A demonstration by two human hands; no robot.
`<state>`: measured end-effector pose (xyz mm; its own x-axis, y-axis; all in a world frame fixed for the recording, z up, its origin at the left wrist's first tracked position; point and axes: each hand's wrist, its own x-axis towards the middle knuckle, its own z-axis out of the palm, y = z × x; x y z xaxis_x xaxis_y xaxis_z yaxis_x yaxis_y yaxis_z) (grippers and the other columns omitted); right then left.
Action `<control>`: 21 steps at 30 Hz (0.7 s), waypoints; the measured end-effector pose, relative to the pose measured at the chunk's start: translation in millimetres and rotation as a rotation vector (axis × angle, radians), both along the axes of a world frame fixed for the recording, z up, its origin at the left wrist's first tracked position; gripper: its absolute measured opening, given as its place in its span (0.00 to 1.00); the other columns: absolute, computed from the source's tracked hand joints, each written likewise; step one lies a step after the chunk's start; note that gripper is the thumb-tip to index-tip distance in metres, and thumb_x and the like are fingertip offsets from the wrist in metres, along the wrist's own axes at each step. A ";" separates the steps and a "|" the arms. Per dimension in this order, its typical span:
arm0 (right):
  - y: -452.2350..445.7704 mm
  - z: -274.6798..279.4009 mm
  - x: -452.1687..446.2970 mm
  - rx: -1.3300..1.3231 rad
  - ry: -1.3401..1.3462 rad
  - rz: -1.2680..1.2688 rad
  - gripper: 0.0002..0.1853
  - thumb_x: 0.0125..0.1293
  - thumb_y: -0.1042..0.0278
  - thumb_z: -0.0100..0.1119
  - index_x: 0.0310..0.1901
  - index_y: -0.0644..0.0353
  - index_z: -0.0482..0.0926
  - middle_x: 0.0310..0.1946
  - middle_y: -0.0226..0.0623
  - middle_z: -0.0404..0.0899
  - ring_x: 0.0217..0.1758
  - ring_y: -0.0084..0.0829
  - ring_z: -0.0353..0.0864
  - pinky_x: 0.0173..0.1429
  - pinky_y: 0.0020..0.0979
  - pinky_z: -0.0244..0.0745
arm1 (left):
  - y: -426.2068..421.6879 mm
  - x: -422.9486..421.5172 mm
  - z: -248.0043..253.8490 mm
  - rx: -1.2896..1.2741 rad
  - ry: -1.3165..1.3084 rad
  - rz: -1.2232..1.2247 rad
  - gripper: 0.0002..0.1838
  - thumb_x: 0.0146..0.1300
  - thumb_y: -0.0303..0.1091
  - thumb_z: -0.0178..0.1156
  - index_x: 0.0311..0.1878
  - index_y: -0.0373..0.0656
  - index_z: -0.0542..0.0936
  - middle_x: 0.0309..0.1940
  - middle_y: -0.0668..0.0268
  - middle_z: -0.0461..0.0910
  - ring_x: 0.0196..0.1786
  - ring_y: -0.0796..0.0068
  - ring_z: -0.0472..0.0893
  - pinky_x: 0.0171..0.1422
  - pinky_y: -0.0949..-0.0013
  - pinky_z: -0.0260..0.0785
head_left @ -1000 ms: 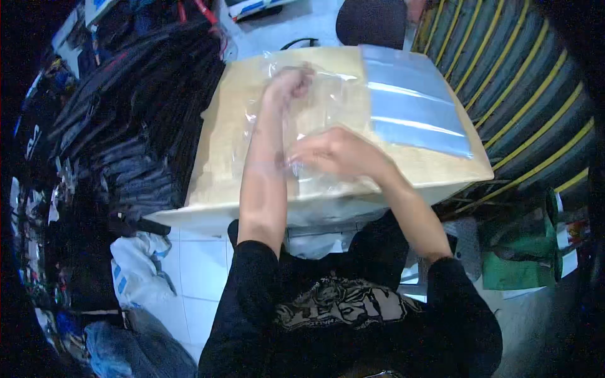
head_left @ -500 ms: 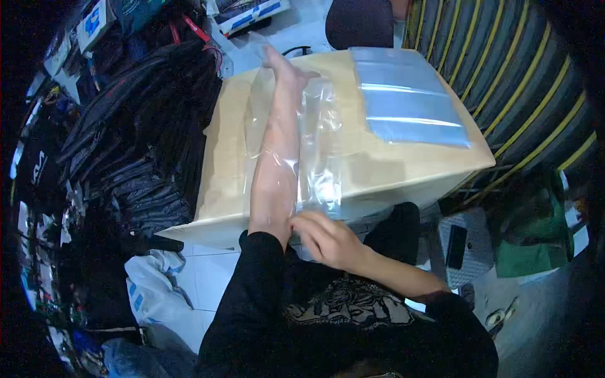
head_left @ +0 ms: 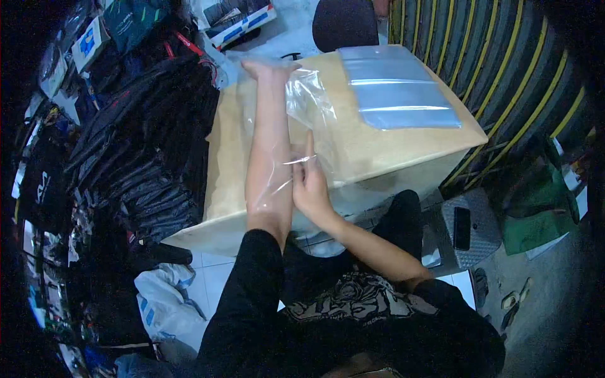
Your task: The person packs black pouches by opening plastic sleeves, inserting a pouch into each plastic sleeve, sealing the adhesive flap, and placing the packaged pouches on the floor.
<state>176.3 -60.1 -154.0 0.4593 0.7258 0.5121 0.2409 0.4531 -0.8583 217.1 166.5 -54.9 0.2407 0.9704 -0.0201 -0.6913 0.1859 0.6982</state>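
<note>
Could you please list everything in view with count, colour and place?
Table: 1, pale, centre
Clear bag: 1, transparent, around left arm
Plastic sheets: a stack, bluish, right side of table
Dark pile: 1, black, left of table
Seat-like object: 1, dark, beyond table
Striped stack: 1, dark with yellow, right of table
Grey case: 1, grey, lower right
Phone: 1, black, on grey case
Green bag: 1, green, right of grey case
White plastic bag: 1, white and blue, lower left
Footwear: several, pale and dark, lower right
Clutter: uncounted, mixed, left edge
Shirt: 1, black with grey print, lower centre
Left hand: 1, bare, inside bag
Right hand: 1, bare, at bag
</note>
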 end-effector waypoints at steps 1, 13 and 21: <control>20.4 2.5 2.5 0.027 0.117 0.000 0.27 0.68 0.72 0.46 0.67 0.67 0.56 0.38 0.57 0.77 0.44 0.47 0.79 0.49 0.40 0.71 | -3.8 -0.6 3.5 0.011 0.008 0.003 0.52 0.57 0.66 0.47 0.74 0.55 0.30 0.74 0.62 0.33 0.73 0.49 0.44 0.62 0.29 0.45; 226.8 44.1 84.4 0.359 0.861 -0.169 0.24 0.73 0.53 0.41 0.63 0.61 0.66 0.61 0.42 0.65 0.65 0.33 0.62 0.66 0.34 0.61 | -1.2 -69.2 2.6 0.306 0.210 0.216 0.51 0.58 0.57 0.52 0.74 0.53 0.33 0.73 0.60 0.40 0.71 0.52 0.51 0.60 0.35 0.54; 201.8 14.8 98.9 0.255 1.026 -0.089 0.28 0.73 0.49 0.34 0.65 0.60 0.65 0.66 0.42 0.64 0.67 0.33 0.61 0.71 0.33 0.52 | -28.1 -73.4 -38.3 0.601 0.676 0.619 0.50 0.58 0.51 0.56 0.74 0.51 0.35 0.72 0.58 0.44 0.69 0.54 0.55 0.58 0.39 0.59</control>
<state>275.2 141.7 -139.2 0.8041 0.5941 -0.0192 -0.5041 0.6645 -0.5516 143.7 138.4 -93.2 -0.1741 0.8151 0.5526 0.0120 -0.5593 0.8288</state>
